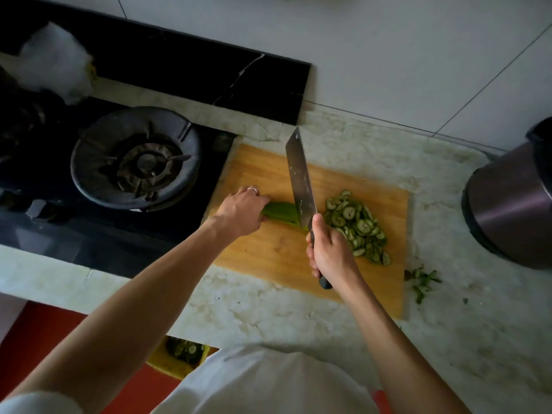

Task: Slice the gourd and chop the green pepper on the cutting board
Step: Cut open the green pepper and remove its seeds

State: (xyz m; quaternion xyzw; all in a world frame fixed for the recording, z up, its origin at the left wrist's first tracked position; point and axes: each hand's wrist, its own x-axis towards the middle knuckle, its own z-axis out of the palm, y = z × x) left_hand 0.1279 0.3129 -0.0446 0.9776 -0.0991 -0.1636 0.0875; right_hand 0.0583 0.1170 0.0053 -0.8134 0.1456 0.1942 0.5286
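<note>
Pepper (282,213), green and whole-looking, lies on the left part of the cutting board (328,180), with the knife (298,180) blade set across its right end; a heap of gourd slices (357,224) sits just beside it on the right, so the gourd appears done and the chopping seems only beginning; a clean cut probably wants the blade kept square to the pepper, fingertips tucked back from the edge, and even, narrow strokes working leftward; the left hand (242,213) curls over the pepper's left end, pinning it down; the right hand (331,252) is wrapped tight round the knife handle, thumb near the blade's heel.
</note>
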